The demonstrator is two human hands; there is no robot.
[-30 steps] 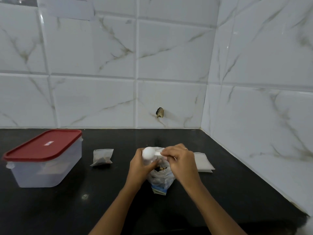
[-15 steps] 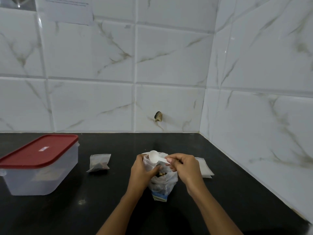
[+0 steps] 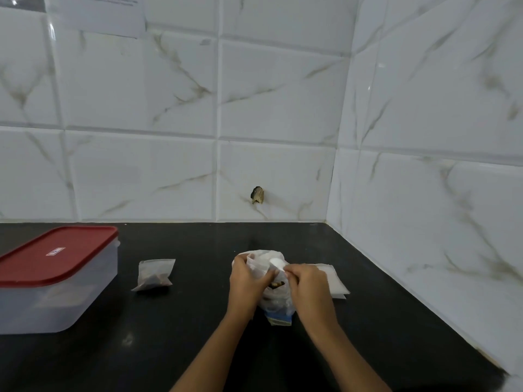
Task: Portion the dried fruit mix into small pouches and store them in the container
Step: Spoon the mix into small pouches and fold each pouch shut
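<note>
Fingers (image 3: 241, 263) of the left hand (image 3: 249, 281) are curling round the rim of the dried fruit bag (image 3: 276, 302), holding its mouth open; those of the right hand (image 3: 310, 287) are pinching the handle of a scoop (image 3: 275, 262). On the black counter (image 3: 198, 340), the container (image 3: 59, 295) is sitting far left with its red lid (image 3: 56, 251) on, out of the way of the work. The bag is standing centrally, reachable by both hands. Empty pouches (image 3: 336, 282) are lying just right of it, ready to take. One filled pouch (image 3: 155, 274) is resting between bag and container, awaiting storage. The white scoop is dipping toward the bag's mouth, seemingly empty, though blur makes that uncertain.
</note>
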